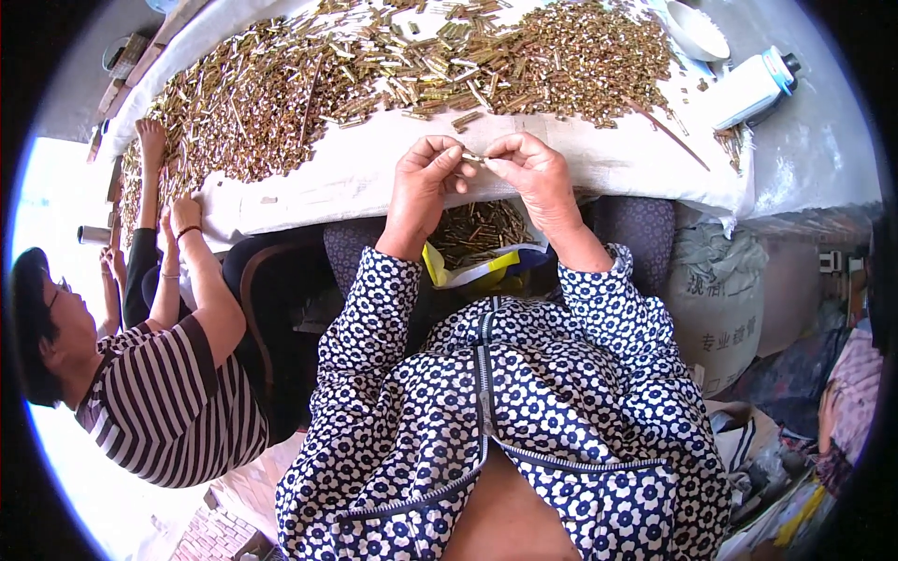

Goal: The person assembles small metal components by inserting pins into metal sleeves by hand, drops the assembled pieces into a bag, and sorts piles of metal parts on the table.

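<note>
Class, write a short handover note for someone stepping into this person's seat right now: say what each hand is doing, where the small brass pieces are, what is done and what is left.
Left hand and right hand: raised at the table edge, fingertips together pinching one small brass piece.
Loose brass pieces: a wide heap across the white cloth.
Done: some pieces lie in the bag on the lap.
Left: the heap on the cloth is far larger.
A co-worker's hand works the same heap on the left. White bottle and bowl stand at far right.
</note>
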`<action>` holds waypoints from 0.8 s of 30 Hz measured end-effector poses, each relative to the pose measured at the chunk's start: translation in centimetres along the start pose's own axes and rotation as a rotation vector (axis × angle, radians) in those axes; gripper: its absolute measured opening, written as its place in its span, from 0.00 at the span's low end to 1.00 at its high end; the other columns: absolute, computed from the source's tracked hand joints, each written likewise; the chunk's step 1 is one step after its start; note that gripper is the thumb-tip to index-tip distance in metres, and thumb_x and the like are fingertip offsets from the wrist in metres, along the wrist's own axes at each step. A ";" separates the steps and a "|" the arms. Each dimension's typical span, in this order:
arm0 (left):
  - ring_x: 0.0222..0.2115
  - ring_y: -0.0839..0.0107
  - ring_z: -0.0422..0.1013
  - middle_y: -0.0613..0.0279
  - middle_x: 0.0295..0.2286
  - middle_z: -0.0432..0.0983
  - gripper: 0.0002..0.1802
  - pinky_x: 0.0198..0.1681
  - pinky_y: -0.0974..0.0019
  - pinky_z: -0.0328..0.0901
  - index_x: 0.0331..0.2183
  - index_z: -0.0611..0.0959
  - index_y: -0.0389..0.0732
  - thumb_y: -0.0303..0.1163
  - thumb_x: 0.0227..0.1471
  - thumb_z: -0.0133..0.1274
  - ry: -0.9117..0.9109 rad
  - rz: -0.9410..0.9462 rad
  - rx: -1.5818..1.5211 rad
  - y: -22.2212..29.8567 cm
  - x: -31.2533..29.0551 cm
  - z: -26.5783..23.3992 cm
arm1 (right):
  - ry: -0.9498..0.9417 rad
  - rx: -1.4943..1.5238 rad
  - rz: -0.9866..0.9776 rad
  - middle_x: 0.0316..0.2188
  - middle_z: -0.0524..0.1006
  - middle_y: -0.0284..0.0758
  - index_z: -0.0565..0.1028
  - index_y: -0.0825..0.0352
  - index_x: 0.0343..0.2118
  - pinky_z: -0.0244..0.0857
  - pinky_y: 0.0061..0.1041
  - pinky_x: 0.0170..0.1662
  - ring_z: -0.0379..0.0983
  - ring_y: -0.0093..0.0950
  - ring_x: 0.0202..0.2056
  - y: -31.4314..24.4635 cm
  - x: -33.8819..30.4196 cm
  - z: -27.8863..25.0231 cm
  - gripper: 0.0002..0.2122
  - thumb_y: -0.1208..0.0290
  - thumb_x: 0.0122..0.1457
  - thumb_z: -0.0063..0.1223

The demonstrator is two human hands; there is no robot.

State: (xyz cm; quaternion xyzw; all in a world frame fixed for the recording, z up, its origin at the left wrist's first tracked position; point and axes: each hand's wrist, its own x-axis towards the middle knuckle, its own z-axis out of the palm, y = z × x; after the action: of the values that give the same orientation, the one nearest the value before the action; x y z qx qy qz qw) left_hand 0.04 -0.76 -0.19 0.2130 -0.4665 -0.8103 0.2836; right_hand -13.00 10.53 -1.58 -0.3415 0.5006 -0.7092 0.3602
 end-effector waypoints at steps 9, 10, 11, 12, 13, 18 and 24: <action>0.26 0.75 0.73 0.62 0.28 0.75 0.04 0.26 0.75 0.68 0.36 0.75 0.37 0.25 0.57 0.48 -0.042 0.135 0.124 -0.3 -0.2 0.7 | 0.015 0.024 -0.044 0.32 0.76 0.30 0.74 0.69 0.35 0.65 0.18 0.42 0.72 0.19 0.35 0.3 -0.1 -0.1 0.05 0.79 0.55 0.54; 0.26 0.75 0.73 0.62 0.28 0.75 0.04 0.26 0.75 0.68 0.36 0.75 0.37 0.25 0.57 0.48 -0.044 0.133 0.124 -0.5 0.0 0.7 | 0.024 -0.026 -0.062 0.30 0.76 0.30 0.75 0.67 0.34 0.65 0.19 0.41 0.72 0.20 0.33 0.4 -0.1 -0.1 0.05 0.79 0.54 0.55; 0.25 0.76 0.73 0.63 0.26 0.76 0.03 0.26 0.76 0.67 0.35 0.75 0.37 0.25 0.57 0.49 -0.057 0.153 0.225 -0.9 0.3 0.5 | 0.027 -0.027 -0.062 0.30 0.76 0.30 0.75 0.67 0.34 0.65 0.19 0.41 0.72 0.20 0.33 0.3 -0.1 -0.3 0.05 0.79 0.54 0.55; 0.24 0.78 0.73 0.64 0.25 0.76 0.03 0.25 0.77 0.67 0.34 0.75 0.37 0.25 0.56 0.50 -0.068 0.176 0.327 -1.1 0.5 0.6 | -0.001 -0.428 -0.170 0.29 0.75 0.32 0.75 0.66 0.31 0.66 0.21 0.39 0.72 0.24 0.32 0.0 -0.1 -0.7 0.04 0.80 0.51 0.55; 0.23 0.72 0.73 0.60 0.24 0.76 0.03 0.25 0.73 0.68 0.33 0.76 0.38 0.24 0.54 0.52 -0.052 0.168 0.697 -1.3 0.6 0.8 | -0.029 -0.830 -0.276 0.28 0.75 0.33 0.74 0.65 0.29 0.66 0.24 0.38 0.73 0.29 0.31 -0.2 0.0 -0.9 0.05 0.80 0.49 0.55; 0.24 0.52 0.72 0.49 0.24 0.73 0.04 0.26 0.57 0.68 0.28 0.74 0.39 0.24 0.46 0.53 -0.128 0.689 1.293 -1.9 0.7 2.2 | -0.041 -1.034 -0.328 0.28 0.74 0.37 0.73 0.64 0.26 0.66 0.34 0.38 0.71 0.39 0.35 -1.0 0.2 -1.9 0.04 0.80 0.45 0.53; 0.28 0.50 0.72 0.50 0.26 0.74 0.04 0.28 0.56 0.67 0.29 0.74 0.39 0.24 0.47 0.52 -0.165 0.641 1.503 -1.6 0.5 3.0 | 0.286 -1.364 -0.381 0.35 0.75 0.38 0.75 0.64 0.33 0.66 0.34 0.44 0.71 0.38 0.40 -1.5 2.2 -5.2 0.10 0.80 0.45 0.55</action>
State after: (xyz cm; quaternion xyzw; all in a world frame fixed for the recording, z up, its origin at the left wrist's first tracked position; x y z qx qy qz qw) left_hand -2.61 1.50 -0.23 0.1422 -0.9423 -0.1744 0.2479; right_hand -18.76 11.37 -1.20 -0.4754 0.8061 -0.3268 -0.1321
